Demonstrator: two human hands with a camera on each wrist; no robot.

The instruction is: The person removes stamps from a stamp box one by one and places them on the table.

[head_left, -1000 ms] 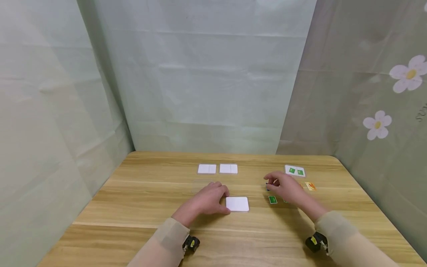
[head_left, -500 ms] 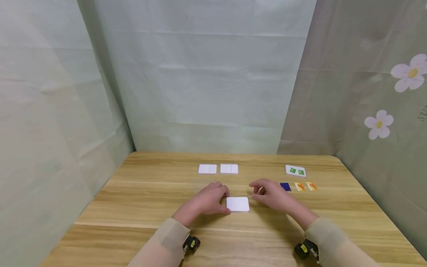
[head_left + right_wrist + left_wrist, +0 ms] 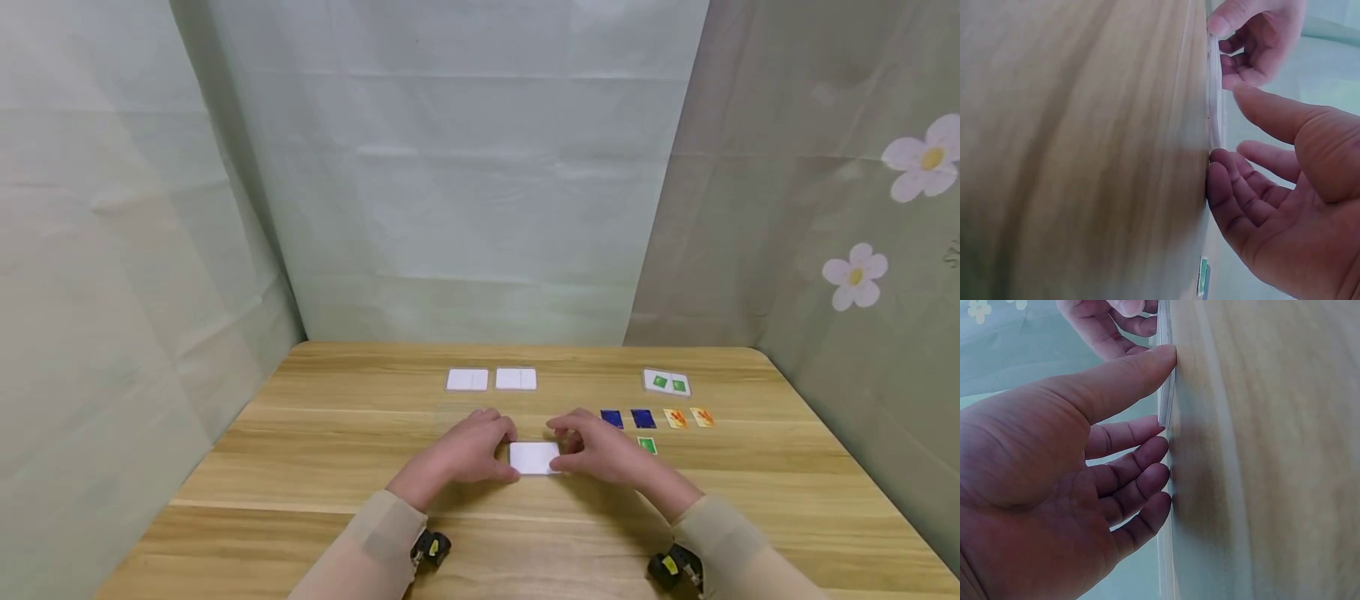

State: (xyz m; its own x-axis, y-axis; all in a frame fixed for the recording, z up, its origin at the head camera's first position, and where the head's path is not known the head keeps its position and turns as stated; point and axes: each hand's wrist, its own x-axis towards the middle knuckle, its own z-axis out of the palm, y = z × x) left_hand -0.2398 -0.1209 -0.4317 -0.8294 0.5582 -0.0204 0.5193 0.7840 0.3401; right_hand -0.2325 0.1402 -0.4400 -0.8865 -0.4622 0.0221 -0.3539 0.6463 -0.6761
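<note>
Centrally, near the front of the wooden table (image 3: 300,433), a white card holder (image 3: 533,457) lies flat. Left hand (image 3: 468,447) at its 9 o'clock edge, right hand (image 3: 600,447) at its 3 o'clock edge.

Left wrist view: thumb tip pressed on the holder's thin edge (image 3: 1165,394), other fingers loosely curled with tips on the table, nothing gripped. Right wrist view: fingertips (image 3: 1221,169) meet the rim of the same piece (image 3: 1214,81), thumb lifted clear above it. Both hands relaxed, touching only, neither clasping.

Handling, as I judge it: light, thin, stiff plastic, smooth, likely to skid on the wood. Too flat to pinch from above; best lifted by opposite edges, a nail slid under.

Containers: this holder shows only white, contents cannot be told. Two more white holders (image 3: 491,379) at 12 o'clock look blank. One holder (image 3: 666,382) at 2 o'clock carries two green cards.

Loose at 3 o'clock: two blue cards (image 3: 627,418), two orange cards (image 3: 688,417), one green card (image 3: 647,445), all apart from the hands.
</note>
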